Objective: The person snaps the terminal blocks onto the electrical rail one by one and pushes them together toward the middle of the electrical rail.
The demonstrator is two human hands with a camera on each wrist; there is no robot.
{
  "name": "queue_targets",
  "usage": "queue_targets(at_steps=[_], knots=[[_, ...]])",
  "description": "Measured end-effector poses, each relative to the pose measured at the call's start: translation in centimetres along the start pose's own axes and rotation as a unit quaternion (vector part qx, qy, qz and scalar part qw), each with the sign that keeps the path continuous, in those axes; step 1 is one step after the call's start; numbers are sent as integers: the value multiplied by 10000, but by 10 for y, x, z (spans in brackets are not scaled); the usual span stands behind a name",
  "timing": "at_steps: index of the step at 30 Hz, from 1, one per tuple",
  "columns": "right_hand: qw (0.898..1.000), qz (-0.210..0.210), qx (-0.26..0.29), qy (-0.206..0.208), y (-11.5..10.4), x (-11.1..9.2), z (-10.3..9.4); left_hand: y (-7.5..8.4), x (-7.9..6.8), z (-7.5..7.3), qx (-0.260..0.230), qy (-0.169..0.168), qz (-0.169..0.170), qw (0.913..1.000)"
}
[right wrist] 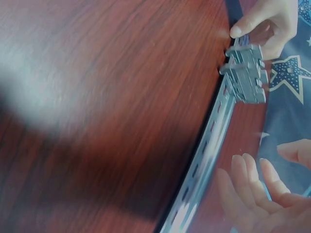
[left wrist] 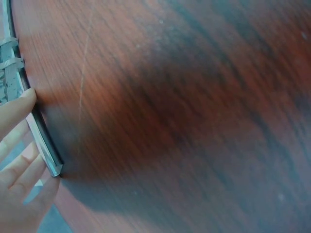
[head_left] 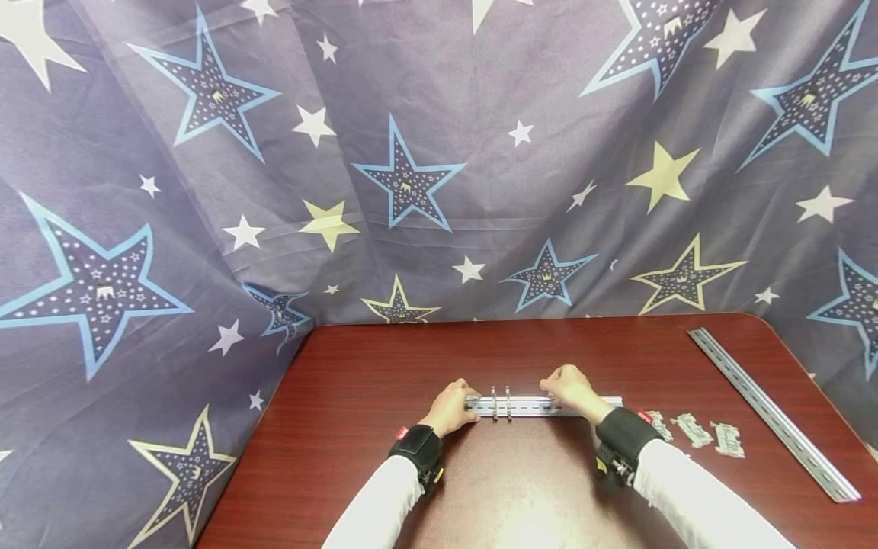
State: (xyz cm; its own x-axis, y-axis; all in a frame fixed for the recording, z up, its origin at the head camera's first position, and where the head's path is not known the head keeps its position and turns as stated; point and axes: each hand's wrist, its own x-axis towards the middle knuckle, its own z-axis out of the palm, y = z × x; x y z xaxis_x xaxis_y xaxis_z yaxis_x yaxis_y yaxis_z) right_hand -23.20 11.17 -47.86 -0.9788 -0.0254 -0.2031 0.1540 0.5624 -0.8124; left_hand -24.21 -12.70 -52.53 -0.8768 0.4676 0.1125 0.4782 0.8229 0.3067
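A slotted metal DIN rail (head_left: 528, 409) lies crosswise on the table. My left hand (head_left: 449, 408) grips its left end; the left wrist view shows the thumb on the near edge of the rail (left wrist: 46, 145) and fingers along the far side. Two narrow grey clip-on pieces (right wrist: 245, 80) stand upright side by side on the rail, just right of that hand. Over the rail's right part hovers my right hand (head_left: 572, 389). In the right wrist view this hand (right wrist: 267, 204) has loosely bent fingers, thumb apart, and nothing between them.
To the right of the rail lie three small pale grey pieces (head_left: 693, 431), the leftmost partly hidden by the right wrist band. Farther right, a longer slotted rail (head_left: 775, 415) lies slantwise. A star-patterned cloth (head_left: 425, 252) hangs behind the wooden table (head_left: 411, 343).
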Motion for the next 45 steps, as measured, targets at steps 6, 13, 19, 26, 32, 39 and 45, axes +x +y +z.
queue_targets(at_steps=[6,13,19,26,32,39,45], knots=[[9992,-203,-311,133,4,-4,-20,-1,0,0,12,35,73,10000],[9911,-533,-1153,405,20,-7,-42,1,1,-2,-46,-88,-38,9999],[9839,-657,-1555,591,35,-13,-59,4,0,-4,-45,-115,-101,9999],[9827,-765,-1578,599,49,-21,-76,3,1,-4,-81,-96,-91,9999],[9863,-630,-1454,467,61,-29,-86,2,0,-3,-31,-90,-55,9999],[9821,-460,-1713,634,75,-37,-100,2,0,-2,-10,-104,-92,9999],[9771,-425,-1990,627,80,-42,-105,2,-1,-1,32,-91,-66,9999]])
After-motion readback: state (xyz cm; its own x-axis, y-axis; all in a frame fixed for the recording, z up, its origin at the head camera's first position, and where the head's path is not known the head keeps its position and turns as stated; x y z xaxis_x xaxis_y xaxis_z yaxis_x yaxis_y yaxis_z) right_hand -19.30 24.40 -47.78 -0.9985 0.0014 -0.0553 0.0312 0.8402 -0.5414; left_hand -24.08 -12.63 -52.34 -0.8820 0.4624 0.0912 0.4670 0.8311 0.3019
